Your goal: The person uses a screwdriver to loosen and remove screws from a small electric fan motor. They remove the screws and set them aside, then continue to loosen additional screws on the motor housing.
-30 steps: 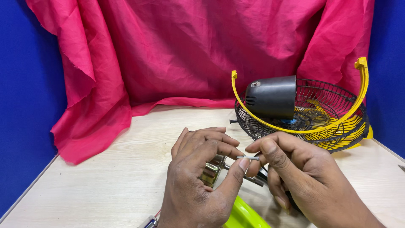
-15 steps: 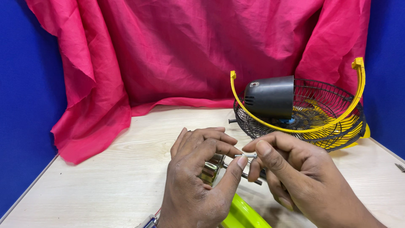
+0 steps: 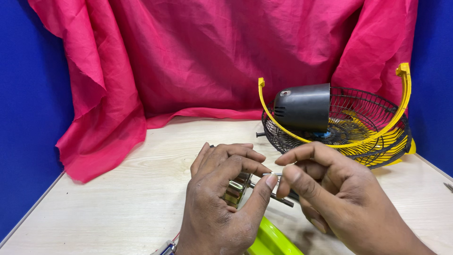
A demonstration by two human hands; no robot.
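fan [image 3: 339,123] on table [image 3: 118,189], cloth [image 3: 188,61] behind

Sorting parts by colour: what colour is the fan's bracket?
Yellow bracket, curving over the black wire cage; head view.

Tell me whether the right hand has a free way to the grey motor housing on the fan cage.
Probably yes. The right hand is just in front of the grey motor housing, with only bare table between, though its fingers pinch a small metal rod.

Small motor core [image 3: 237,189], brass-coloured windings, dark shaft [image 3: 278,199] protruding right, held above table.
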